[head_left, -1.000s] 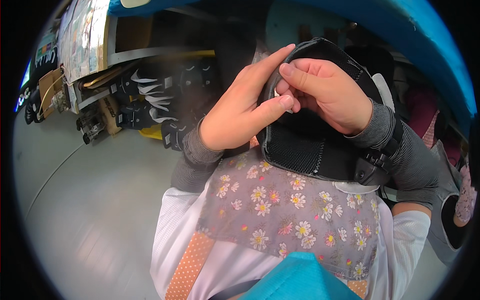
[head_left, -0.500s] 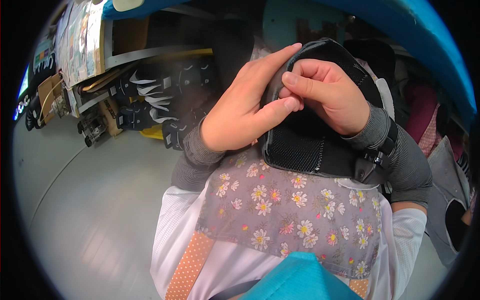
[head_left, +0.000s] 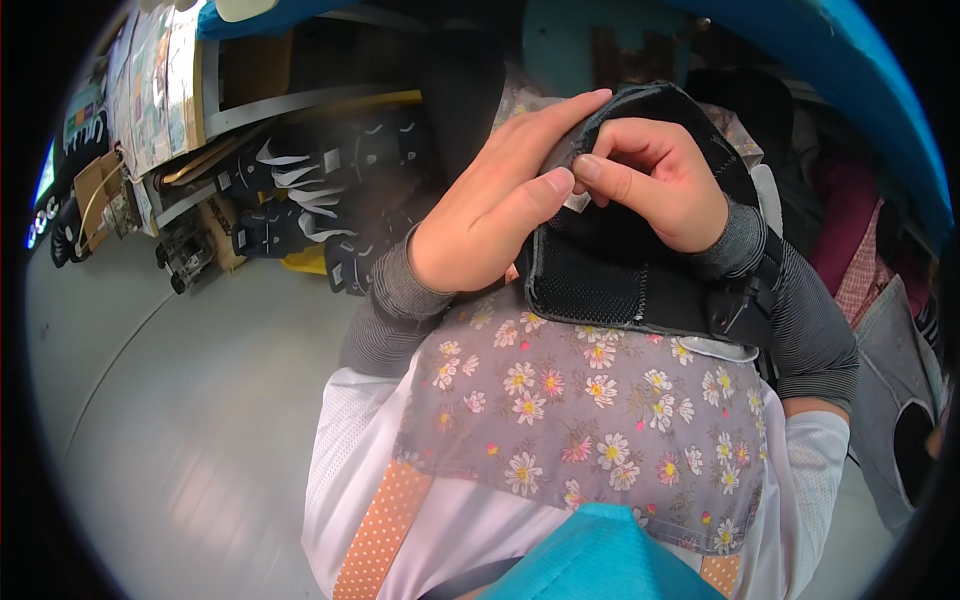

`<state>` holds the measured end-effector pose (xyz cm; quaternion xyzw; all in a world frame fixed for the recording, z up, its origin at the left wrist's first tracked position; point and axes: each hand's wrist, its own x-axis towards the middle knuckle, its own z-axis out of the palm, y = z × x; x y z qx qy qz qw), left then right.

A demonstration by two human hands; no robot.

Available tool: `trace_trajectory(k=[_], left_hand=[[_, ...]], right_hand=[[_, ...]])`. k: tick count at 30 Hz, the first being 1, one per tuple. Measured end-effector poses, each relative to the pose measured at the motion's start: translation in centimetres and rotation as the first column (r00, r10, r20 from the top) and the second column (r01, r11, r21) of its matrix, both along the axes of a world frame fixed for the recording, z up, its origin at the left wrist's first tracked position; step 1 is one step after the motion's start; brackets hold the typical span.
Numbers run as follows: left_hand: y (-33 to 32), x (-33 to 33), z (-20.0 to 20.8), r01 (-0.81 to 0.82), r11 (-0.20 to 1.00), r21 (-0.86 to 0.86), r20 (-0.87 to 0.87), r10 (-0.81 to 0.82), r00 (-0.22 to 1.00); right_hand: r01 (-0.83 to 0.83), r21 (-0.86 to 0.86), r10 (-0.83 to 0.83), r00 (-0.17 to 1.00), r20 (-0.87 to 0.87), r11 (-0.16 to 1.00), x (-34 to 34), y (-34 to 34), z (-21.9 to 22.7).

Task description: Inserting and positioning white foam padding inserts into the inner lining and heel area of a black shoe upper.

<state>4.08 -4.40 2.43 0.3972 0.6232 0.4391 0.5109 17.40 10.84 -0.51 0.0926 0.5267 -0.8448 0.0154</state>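
A black padded fabric brace point(head_left: 585, 285) with mesh panels and stitched seams lies across my lap, on a grey flowered apron point(head_left: 560, 400). My left hand point(head_left: 490, 210) holds its left edge, long fingers stretched along the outside and thumb over the front. Thumb and fingertips of my right hand point(head_left: 665, 190) pinch at that same edge, meeting the left thumb. A small pale patch point(head_left: 578, 202) shows just under the fingertips; what it is I cannot make out. On the brace's lower right sits a black buckle point(head_left: 738, 305), close to my right wrist.
Several black pieces with white tags point(head_left: 305, 190) are piled at the left, with a yellow bin edge point(head_left: 308, 262) under them. A paper-covered table point(head_left: 165, 85) stands at the far left. Blue cloth point(head_left: 860, 70) hangs at the upper right, grey fabric point(head_left: 885, 350) below it.
Both hands' meeting fingertips have shifted slightly up and left along the edge. My left thumb has lifted, and the pale patch now shows below the fingers.
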Motion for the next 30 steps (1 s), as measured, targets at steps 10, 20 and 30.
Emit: trace_trajectory(k=[10, 20, 30], left_hand=[[0.1, 0.0, 0.7, -0.015, 0.999, -0.036, 0.022, 0.016, 1.0], [0.0, 0.1, 0.6, -0.041, 0.999, 0.011, 0.021, 0.041, 0.999], [0.4, -0.2, 0.2, 0.003, 0.991, 0.133, -0.167, 0.019, 0.986]], right_hand=[[0.053, -0.144, -0.05, 0.998, 0.022, 0.988, -0.4, 0.1, 0.3], [0.056, -0.178, -0.038, 0.994, 0.107, 0.982, -0.5, 0.2, 0.6], [0.097, -0.205, -0.032, 0.953, 0.301, 0.974, -0.9, 0.6, 2.8]])
